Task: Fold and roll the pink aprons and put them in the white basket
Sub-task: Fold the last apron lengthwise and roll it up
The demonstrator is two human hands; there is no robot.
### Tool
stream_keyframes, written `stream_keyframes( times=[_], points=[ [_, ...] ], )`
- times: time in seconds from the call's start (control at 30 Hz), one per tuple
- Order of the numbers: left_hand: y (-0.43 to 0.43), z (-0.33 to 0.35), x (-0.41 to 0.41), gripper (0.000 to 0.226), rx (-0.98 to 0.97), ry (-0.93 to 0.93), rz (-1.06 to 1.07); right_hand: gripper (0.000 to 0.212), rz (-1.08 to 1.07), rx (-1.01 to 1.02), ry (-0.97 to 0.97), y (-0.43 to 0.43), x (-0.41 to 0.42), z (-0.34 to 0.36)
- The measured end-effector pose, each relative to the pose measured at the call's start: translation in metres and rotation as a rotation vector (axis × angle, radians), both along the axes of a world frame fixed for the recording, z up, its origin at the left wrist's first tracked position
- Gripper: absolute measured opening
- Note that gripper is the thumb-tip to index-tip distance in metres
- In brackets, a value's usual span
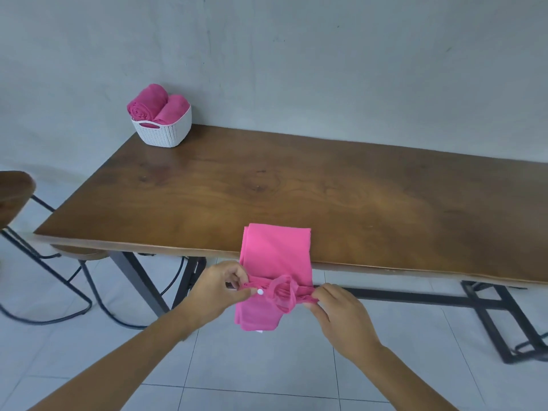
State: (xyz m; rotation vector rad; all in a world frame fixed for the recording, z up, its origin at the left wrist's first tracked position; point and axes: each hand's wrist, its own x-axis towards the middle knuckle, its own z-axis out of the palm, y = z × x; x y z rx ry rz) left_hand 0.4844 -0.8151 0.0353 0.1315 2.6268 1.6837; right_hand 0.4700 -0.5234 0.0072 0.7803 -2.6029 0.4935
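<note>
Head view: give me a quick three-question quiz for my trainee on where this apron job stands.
1. True or false: the white basket holds two rolled aprons.
2. Pick one. The folded pink apron lies: A) wholly on the table; B) partly on the table, hanging over its near edge; C) in the basket.
3. Fill in: the left hand and the right hand both pinch the apron's ____.

Key: 1 true; 2 B; 3 strap.
</note>
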Motion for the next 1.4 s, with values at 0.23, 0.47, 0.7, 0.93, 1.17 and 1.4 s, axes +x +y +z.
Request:
stream_keyframes(
  times=[0.23, 0.47, 0.7, 0.93, 1.17, 1.4],
  points=[
    [-0.047, 0.049, 0.035, 0.032, 0.105, -0.006, -0.001, 0.031, 0.031, 0.015, 0.025, -0.043, 0.037, 0.053],
    [-0.076, 0.073, 0.058, 0.03, 0.131, 0.003, -0.019, 0.027, -0.052, 0.036, -0.102, -0.078, 0.063, 0.113],
    [-0.078, 0.084, 0.086, 0.036, 0.162, 0.107, 0.039, 0.019, -0.114, 0.147, -0.204, -0.086, 0.095, 0.124],
    [-0.086, 0.084, 0.1, 0.037, 0.094, 0.168, 0.031, 0.018, -0.207, 0.277, -0.293, -0.108, 0.114, 0.131],
    [-0.092, 0.08, 0.114, 0.04, 0.045, 0.184, 0.033, 0.03, -0.196, 0.276, -0.297, -0.118, 0.121, 0.124],
    [-0.097, 0.079, 0.112, 0.038, 0.058, 0.19, 0.113, 0.025, -0.192, -0.093, -0.244, -0.116, 0.124, 0.108]
  ],
)
